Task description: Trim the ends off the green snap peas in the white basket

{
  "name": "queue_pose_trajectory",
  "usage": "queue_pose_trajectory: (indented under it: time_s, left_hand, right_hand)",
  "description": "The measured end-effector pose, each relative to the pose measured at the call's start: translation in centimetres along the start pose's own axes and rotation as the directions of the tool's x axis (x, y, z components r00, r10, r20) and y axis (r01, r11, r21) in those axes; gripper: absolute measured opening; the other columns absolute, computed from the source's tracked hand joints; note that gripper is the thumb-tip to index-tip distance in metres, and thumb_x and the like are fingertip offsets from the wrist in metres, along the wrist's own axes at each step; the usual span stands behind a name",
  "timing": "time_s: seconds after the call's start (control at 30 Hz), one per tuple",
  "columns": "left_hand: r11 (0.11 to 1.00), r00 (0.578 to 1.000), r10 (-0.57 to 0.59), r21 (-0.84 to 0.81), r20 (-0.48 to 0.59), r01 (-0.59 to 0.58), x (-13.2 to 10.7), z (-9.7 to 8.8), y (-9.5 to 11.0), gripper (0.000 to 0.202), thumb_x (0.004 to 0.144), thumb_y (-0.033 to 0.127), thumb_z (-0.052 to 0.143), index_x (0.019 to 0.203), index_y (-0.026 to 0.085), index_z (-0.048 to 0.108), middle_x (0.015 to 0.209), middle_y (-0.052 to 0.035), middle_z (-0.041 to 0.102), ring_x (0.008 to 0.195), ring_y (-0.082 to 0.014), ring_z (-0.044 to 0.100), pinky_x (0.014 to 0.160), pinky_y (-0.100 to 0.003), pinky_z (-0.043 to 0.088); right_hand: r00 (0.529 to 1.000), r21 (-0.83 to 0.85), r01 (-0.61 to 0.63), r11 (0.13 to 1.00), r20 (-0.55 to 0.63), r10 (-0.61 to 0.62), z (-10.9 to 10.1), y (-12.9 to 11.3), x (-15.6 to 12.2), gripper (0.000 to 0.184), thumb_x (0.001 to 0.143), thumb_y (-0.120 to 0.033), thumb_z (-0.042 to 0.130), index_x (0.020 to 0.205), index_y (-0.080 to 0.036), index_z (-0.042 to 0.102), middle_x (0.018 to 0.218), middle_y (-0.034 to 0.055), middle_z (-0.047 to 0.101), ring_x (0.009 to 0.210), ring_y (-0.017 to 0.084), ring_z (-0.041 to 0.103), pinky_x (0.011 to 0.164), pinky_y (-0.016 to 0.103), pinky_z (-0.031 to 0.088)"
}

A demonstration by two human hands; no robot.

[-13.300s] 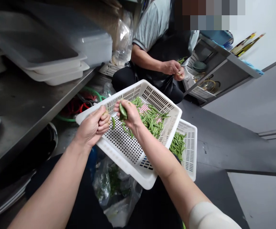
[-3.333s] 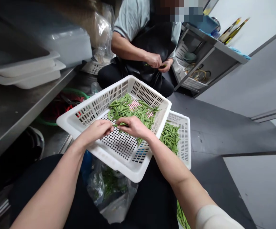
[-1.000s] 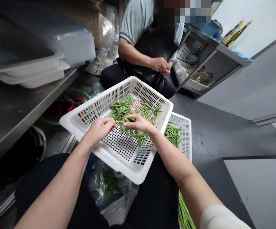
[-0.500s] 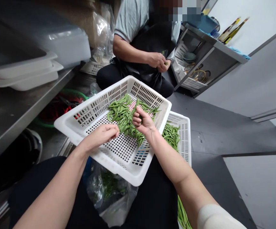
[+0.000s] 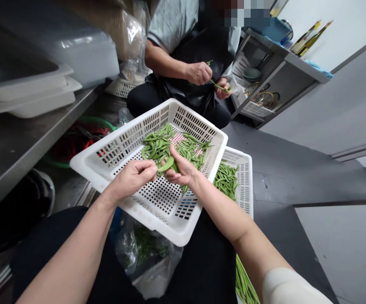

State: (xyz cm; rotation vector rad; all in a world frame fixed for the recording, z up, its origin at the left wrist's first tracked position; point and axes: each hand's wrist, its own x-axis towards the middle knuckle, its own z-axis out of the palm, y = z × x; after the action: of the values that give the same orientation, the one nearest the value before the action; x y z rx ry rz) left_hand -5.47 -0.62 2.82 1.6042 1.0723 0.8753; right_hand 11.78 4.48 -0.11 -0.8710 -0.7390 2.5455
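Note:
My left hand (image 5: pixel 134 178) is closed in a pinch at the tip of a flat green snow pea pod (image 5: pixel 166 164). My right hand (image 5: pixel 184 171) cradles that pod and at least one more in its curled fingers, thumb raised. Both hands are over a white slotted plastic basket (image 5: pixel 183 239) that sits tilted above my lap. Loose snow peas (image 5: pixel 157 143) lie in a heap on its far part, while the near part of its floor shows bare mesh. My fingers partly hide the pods.
A second white basket (image 5: pixel 246 181) with green pods stands at the right. Below lies a clear plastic bag (image 5: pixel 157 270) with green scraps; long green stalks (image 5: pixel 245 283) are beside my leg. Opposite crouches a person whose hands (image 5: pixel 198 74) hold a green stem. A steel counter (image 5: pixel 21 147) borders the left.
My right hand has turned palm up and moved down-left to meet my left hand, with a pod now between them. The other person's hands have drawn apart along a green stem.

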Motion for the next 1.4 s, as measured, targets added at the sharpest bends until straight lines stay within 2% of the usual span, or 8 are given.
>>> queue_pose_trajectory:
  time_s: [0.37,0.67,0.9,1.0,1.13,1.2,1.3,1.4]
  left_hand:
    - [0.989,0.987,-0.044,-0.134,0.153,0.065,-0.2,-0.6,-0.4,0.034,0.070,0.039,0.047,0.044,0.021,0.036,0.045,0.0046,0.033,0.044,-0.0085,0.028,0.043,-0.023,0.023]
    - [0.995,0.990,-0.076,0.060,-0.117,0.083,0.7,0.4,-0.7,0.032,0.070,0.044,0.048,0.049,0.020,0.049,0.053,0.0017,0.049,0.059,-0.0139,0.046,0.058,-0.024,0.036]
    - [0.995,0.819,-0.055,0.039,-0.572,0.094,1.6,2.6,-1.5,0.031,0.076,0.032,0.045,0.049,0.021,0.034,0.052,0.0038,0.033,0.055,-0.0115,0.034,0.055,-0.025,0.031]
    - [0.992,0.809,-0.117,-0.098,-0.576,0.073,1.6,2.6,-1.4,0.031,0.076,0.031,0.048,0.050,0.020,0.036,0.051,0.0040,0.035,0.052,-0.0102,0.033,0.050,-0.024,0.029]
    - [0.846,0.812,-0.330,-0.533,-0.482,0.028,1.6,1.2,-1.1,0.017,0.069,0.027,0.049,0.055,0.020,0.042,0.055,0.0033,0.045,0.048,-0.0077,0.038,0.042,-0.020,0.026]
    - [0.758,0.814,-0.380,-0.652,-0.439,0.002,1.6,0.4,-0.9,0.016,0.065,0.024,0.050,0.054,0.019,0.040,0.060,0.0017,0.051,0.051,-0.0069,0.045,0.041,-0.017,0.028]
    - [0.679,0.815,-0.448,-0.733,-0.369,0.042,1.4,-0.6,-0.7,0.014,0.061,0.022,0.051,0.055,0.018,0.039,0.065,0.0005,0.057,0.055,-0.0067,0.051,0.042,-0.014,0.030]
    - [0.668,0.826,-0.459,-0.740,-0.327,0.078,1.2,-0.9,-0.8,0.010,0.060,0.019,0.054,0.062,0.017,0.044,0.065,0.0021,0.056,0.053,-0.0054,0.049,0.041,-0.013,0.029]
  right_hand:
    - [0.917,-0.230,0.128,0.965,0.399,-0.026,-1.2,1.1,0.3,0.069,0.075,-0.080,0.036,0.066,-0.013,0.050,0.044,0.0011,0.055,0.025,0.003,0.033,0.023,0.013,0.022]
    - [0.976,-0.434,0.218,0.874,0.082,-0.203,1.8,1.3,-0.4,0.035,0.065,-0.043,0.072,0.069,-0.012,0.057,0.037,-0.0071,0.047,0.029,0.003,0.035,0.028,0.013,0.024]
    - [0.723,-0.434,0.398,0.808,-0.393,-0.568,3.3,1.0,1.5,0.020,0.075,-0.028,0.061,0.063,-0.016,0.049,0.041,-0.0074,0.046,0.034,0.004,0.039,0.031,0.014,0.026]
    - [0.554,-0.370,0.479,0.796,-0.576,-0.601,1.4,-1.2,1.4,0.010,0.080,-0.023,0.052,0.072,-0.017,0.049,0.051,-0.0050,0.053,0.041,0.006,0.047,0.037,0.015,0.034]
    - [0.468,-0.525,0.482,0.702,-0.523,-0.712,-1.8,-3.2,1.3,0.009,0.079,-0.025,0.051,0.075,-0.018,0.046,0.065,-0.0036,0.056,0.050,0.007,0.051,0.052,0.020,0.045]
    - [0.552,-0.814,0.204,0.544,-0.363,-0.751,-2.5,-3.1,2.2,0.007,0.076,-0.021,0.055,0.075,-0.017,0.050,0.066,-0.0032,0.056,0.056,0.008,0.052,0.057,0.021,0.045]
    - [0.848,-0.945,-0.263,-0.196,-0.129,-0.513,-2.6,-1.9,4.4,0.013,0.075,-0.014,0.056,0.086,-0.016,0.061,0.084,0.0043,0.067,0.079,0.016,0.061,0.070,0.026,0.046]
    - [0.961,-0.695,-0.270,-0.666,-0.151,-0.233,-2.5,-0.9,6.5,0.026,0.079,-0.011,0.049,0.098,-0.017,0.066,0.101,0.0138,0.069,0.095,0.024,0.064,0.075,0.031,0.047]
